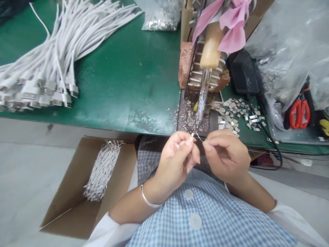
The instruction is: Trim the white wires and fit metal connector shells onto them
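Note:
Between thumb and fingers, my left hand (pixel 178 154) pinches the end of a white cable (pixel 192 134), its tip just under the soldering iron. A thin curved strand of solder wire (pixel 199 137) is pinched in my right hand (pixel 227 156), and its free end reaches the same spot. The soldering iron (pixel 203 92), with a wooden handle, is fixed pointing down at the table's front edge. Its tip meets or nearly meets the cable end; exact contact is too small to tell. Small metal connectors (pixel 235 113) lie scattered to the right of the iron.
A big bundle of white USB cables (pixel 51 61) covers the table's left. Below, a cardboard box (pixel 69 195) holds more white cables (pixel 104 171). A bag of connectors (pixel 161 17) stands behind. Red-handled cutters (pixel 299 113), a black adapter (pixel 243 72) and plastic bags crowd the right.

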`<state>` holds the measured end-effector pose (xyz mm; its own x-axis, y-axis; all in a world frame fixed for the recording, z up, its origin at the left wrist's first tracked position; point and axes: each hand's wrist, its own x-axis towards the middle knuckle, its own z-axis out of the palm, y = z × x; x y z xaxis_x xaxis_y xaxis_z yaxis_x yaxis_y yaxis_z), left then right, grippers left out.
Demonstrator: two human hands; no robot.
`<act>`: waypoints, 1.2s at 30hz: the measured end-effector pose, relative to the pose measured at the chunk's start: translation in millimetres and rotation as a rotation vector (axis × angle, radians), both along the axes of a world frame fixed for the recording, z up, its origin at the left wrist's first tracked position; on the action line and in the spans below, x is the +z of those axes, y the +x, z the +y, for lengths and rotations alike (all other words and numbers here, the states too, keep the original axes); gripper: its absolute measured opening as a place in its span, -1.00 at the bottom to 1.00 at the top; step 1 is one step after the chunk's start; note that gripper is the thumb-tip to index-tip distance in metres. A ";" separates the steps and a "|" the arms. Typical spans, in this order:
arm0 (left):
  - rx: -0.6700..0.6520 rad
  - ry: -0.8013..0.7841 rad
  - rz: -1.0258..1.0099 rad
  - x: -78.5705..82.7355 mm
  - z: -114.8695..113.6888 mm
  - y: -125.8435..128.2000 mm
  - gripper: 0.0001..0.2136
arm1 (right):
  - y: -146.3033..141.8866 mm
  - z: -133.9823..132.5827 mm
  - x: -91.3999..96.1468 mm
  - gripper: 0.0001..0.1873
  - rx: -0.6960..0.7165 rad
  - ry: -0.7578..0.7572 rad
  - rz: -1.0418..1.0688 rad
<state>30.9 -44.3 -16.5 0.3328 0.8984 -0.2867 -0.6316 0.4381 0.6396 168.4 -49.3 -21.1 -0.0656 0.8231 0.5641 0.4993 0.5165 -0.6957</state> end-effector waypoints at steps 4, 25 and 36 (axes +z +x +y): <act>0.002 0.009 -0.009 0.6 0.8 1.5 -0.87 | 0.5 0.9 0.7 -0.84 -0.005 -0.006 0.005; 0.015 -0.011 0.002 -0.6 -3.9 -8.9 -0.87 | -0.6 -1.2 2.4 -0.84 0.032 -0.012 -0.001; -0.002 -0.023 0.030 -6.9 -17.3 -19.4 -0.89 | 8.2 -13.8 3.9 -0.79 0.146 -0.138 0.203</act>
